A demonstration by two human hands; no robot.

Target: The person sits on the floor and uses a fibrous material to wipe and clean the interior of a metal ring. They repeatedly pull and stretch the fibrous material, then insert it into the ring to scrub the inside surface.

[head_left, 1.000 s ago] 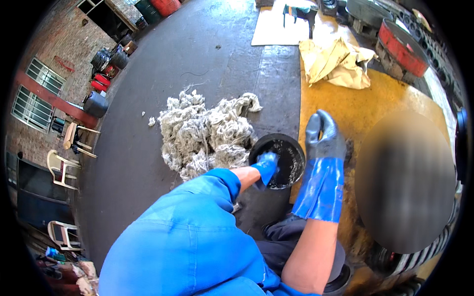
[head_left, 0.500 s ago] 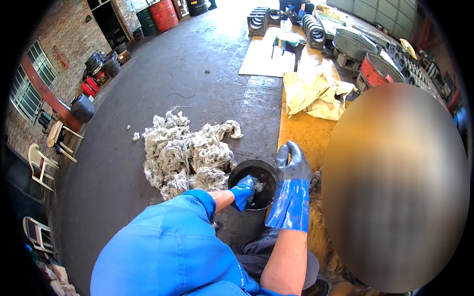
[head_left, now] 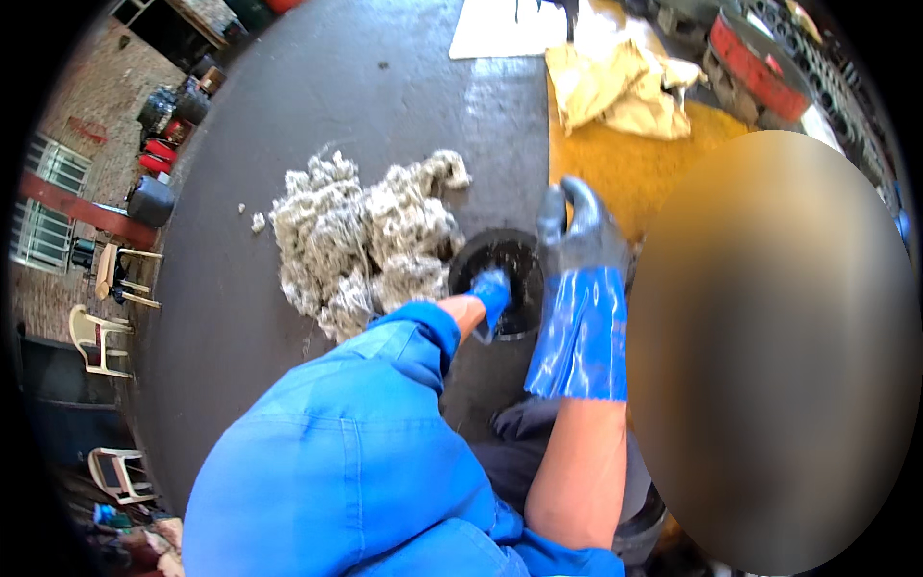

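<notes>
My left hand (head_left: 491, 291), in a blue glove, reaches down into a round black bucket (head_left: 522, 334). Its fingers are lost in the dark inside, so what they hold, if anything, does not show. Just right of the bucket, my right hand (head_left: 583, 231) is held up in a glove with a dark grey palm part and a shiny blue cuff. A gap shows between its thumb and its bent fingers, and I see nothing in it. Left of the bucket a heap of off-white tangled cotton waste (head_left: 365, 240) lies on the dark floor.
A crumpled tan paper sack (head_left: 625, 87) lies on a yellow-brown floor sheet (head_left: 635, 173). Behind it stands a red-rimmed tub (head_left: 760, 67). A blurred oval covers the right side. Pale chairs (head_left: 91, 337) and dark containers (head_left: 151, 201) line the brick wall at left.
The view has tipped downward, so the far workers' area has left the picture. A pale tuft seen beside my left hand in the bucket no longer shows. My right hand keeps its pose.
</notes>
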